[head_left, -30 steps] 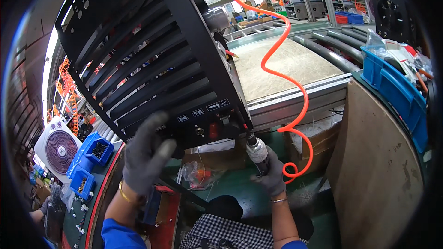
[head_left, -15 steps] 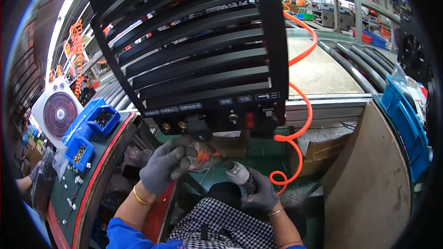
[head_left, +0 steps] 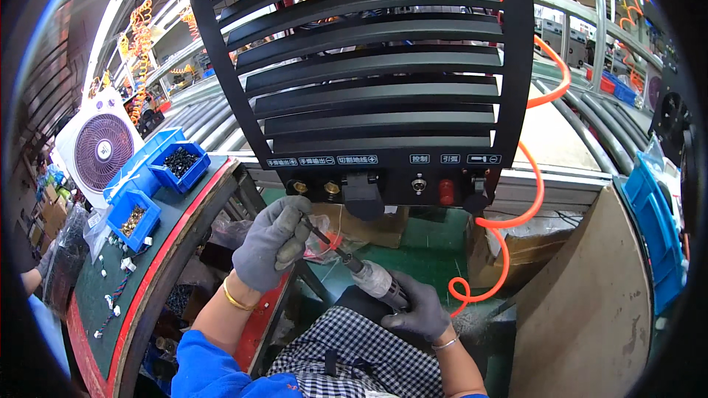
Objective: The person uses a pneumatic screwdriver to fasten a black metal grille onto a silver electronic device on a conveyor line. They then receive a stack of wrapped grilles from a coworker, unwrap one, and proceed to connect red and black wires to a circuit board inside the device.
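Note:
My right hand (head_left: 419, 306), in a grey glove, is wrapped round a power screwdriver (head_left: 377, 283) with a silver body. Its long dark bit (head_left: 324, 239) slants up and to the left. At the bit's tip my left hand (head_left: 271, 245), also gloved, has its fingers pinched together; whatever lies between them is hidden. Just above both hands stands a black louvred equipment panel (head_left: 380, 96). Along its lower strip sit two brass-coloured connectors (head_left: 332, 190), a dark flap cover (head_left: 363, 195), a round silver socket (head_left: 419, 185) and a red part (head_left: 446, 191).
An orange coiled hose (head_left: 543, 191) hangs right of the panel. On the left bench are blue bins of black (head_left: 180, 162) and brass-coloured small parts (head_left: 133, 221), with a fan (head_left: 105, 149) behind. Rollers (head_left: 582, 125) run beyond the panel. Another person's hand (head_left: 33, 278) shows at far left.
The view has shifted, so the panel and bench sit further right. My left hand's fingers have come to the bit's tip. The right hand still grips the screwdriver.

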`<state>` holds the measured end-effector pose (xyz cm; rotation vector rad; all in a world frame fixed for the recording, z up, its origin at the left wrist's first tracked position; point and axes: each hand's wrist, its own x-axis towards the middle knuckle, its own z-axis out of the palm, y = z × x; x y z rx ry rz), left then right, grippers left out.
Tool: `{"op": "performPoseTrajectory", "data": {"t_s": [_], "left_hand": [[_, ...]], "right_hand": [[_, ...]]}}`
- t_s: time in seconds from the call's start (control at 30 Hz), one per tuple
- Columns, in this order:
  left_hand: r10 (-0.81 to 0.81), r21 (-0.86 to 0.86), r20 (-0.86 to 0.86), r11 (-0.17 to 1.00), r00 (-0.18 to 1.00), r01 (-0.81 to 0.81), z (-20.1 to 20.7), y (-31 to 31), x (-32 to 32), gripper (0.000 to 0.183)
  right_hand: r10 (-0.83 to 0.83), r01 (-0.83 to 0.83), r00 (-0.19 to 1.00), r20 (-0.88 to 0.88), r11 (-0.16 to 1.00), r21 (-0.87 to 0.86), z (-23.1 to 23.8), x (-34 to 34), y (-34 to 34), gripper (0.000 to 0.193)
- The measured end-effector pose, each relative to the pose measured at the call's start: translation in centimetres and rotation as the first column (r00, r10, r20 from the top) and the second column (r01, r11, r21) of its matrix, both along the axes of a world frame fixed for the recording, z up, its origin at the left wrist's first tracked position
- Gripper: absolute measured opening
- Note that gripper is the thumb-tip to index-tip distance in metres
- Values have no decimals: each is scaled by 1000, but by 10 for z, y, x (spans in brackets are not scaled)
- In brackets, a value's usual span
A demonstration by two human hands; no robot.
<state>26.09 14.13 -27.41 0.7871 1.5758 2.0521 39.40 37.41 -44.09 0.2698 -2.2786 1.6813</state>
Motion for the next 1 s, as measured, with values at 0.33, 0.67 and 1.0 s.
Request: {"op": "performPoseTrajectory", "data": {"t_s": [0.33, 0.67, 1.0], "left_hand": [[86, 7, -261, 996, 962, -87, -3, 2, -4, 40], [74, -103, -424, 986, 903, -129, 24, 19, 19, 33], [486, 103, -552, 846, 678, -523, 30, 8, -45, 38]], "right_hand": [[13, -14, 1000, -17, 999, -48, 0, 1, -10, 95], [33, -30, 999, 19, 991, -130, -10, 6, -8, 93], [-113, 80, 989, -95, 952, -296, -14, -2, 15, 96]]}}
